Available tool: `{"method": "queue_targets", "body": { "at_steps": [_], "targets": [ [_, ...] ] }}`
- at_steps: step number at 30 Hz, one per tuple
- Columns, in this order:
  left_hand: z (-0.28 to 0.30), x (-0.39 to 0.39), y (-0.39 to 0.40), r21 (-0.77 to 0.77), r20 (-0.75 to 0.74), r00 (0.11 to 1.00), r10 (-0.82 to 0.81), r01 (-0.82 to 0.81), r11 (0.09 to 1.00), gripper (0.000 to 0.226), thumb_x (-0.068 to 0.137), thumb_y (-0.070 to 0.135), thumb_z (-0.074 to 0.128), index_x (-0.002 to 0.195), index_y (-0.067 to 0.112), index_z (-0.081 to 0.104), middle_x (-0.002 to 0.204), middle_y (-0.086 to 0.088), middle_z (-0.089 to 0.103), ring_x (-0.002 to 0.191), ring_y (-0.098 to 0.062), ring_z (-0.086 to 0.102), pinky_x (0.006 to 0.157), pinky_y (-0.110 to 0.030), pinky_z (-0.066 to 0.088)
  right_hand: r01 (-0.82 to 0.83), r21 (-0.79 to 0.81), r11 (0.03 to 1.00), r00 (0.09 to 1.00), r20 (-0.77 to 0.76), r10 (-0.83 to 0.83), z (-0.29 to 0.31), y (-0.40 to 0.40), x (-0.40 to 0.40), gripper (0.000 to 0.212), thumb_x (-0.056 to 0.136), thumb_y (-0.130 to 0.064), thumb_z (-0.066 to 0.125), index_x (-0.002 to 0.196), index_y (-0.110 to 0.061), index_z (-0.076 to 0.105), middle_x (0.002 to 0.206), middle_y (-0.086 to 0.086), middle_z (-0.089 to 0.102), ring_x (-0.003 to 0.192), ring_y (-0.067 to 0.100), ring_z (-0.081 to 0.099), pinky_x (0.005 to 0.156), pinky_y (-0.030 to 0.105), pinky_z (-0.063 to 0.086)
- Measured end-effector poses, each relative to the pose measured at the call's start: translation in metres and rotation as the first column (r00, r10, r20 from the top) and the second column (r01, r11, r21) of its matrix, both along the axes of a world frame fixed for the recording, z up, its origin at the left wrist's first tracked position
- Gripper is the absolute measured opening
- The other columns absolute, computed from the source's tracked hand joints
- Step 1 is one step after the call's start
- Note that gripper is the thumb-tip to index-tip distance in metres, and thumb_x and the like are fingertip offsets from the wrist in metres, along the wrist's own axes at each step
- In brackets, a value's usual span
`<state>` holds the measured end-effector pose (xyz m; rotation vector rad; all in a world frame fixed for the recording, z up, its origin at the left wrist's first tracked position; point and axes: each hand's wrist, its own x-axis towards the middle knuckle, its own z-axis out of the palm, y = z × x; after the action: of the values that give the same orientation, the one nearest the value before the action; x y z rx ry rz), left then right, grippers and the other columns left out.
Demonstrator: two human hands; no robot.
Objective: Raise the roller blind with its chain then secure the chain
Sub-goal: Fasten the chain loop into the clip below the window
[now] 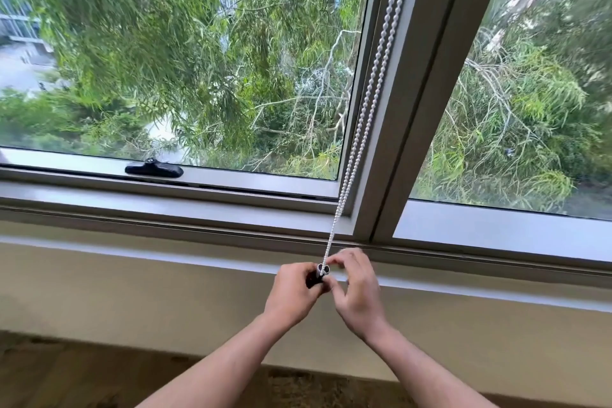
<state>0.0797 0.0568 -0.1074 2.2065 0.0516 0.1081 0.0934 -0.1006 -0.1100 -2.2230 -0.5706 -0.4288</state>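
Hands meeting low at the middle, just under the window sill. Left hand closed around a small dark holder, fingers curled over it and hiding most of its body. Right hand beside it, touching, thumb and forefinger pinched at the holder's pale, rounded top where the chain enters; other fingers loosely bent. Two bare forearms reaching in from the near edge.

Chain of small white beads — two strands running side by side, taut, slanting from the top of the view down along the grey mullion to the holder. Lower end of the loop lost between the fingers.

Two glass panes, left and right of the mullion, both uncovered; blind itself out of view. Frame grey, smooth, matte metal. One black latch handle, long and rounded, lying flat on the bottom rail of the left pane, well apart from the hands. Beyond the glass, drooping green foliage and pale bare branches. Beige wall below the sill — plain, flat. Brown mottled floor at the near edge.
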Motion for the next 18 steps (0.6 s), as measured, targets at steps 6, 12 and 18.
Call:
{"method": "queue_targets", "body": {
  "at_steps": [6,12,18],
  "targets": [
    [-0.004,0.004,-0.006,-0.044,-0.039,0.999,0.030,-0.032,0.999,0.010,0.076,0.022,0.074,0.086,0.019,0.078,0.071,0.003,0.075,0.070,-0.018,0.070,0.066,-0.035,0.058,0.077,0.162,0.984,0.967,-0.251,-0.035,-0.014,-0.002,0.000,0.028,0.084,-0.011,0.082,0.108,-0.020,0.072,0.100,-0.010,0.069,0.091,0.006,0.068,0.070,0.014,0.051],
    [-0.004,0.008,-0.013,-0.067,-0.070,0.997,0.039,-0.044,0.997,0.012,0.079,0.019,0.076,0.089,0.023,0.080,0.070,0.007,0.076,0.067,-0.011,0.071,0.062,-0.027,0.057,0.081,0.139,0.987,0.957,-0.289,-0.038,-0.012,-0.002,0.009,0.019,0.085,-0.018,0.082,0.103,-0.023,0.077,0.096,-0.012,0.071,0.088,0.001,0.068,0.073,0.008,0.048],
    [-0.004,0.008,-0.022,-0.032,-0.099,0.995,-0.022,0.019,0.999,0.020,0.082,0.015,0.069,0.098,0.024,0.077,0.083,0.007,0.079,0.078,-0.010,0.072,0.075,-0.027,0.058,0.095,-0.006,0.996,0.969,-0.229,-0.093,-0.019,-0.011,0.017,0.021,0.089,-0.020,0.074,0.106,-0.032,0.073,0.095,-0.024,0.062,0.087,-0.014,0.059,0.073,0.002,0.040]
  ]
}}
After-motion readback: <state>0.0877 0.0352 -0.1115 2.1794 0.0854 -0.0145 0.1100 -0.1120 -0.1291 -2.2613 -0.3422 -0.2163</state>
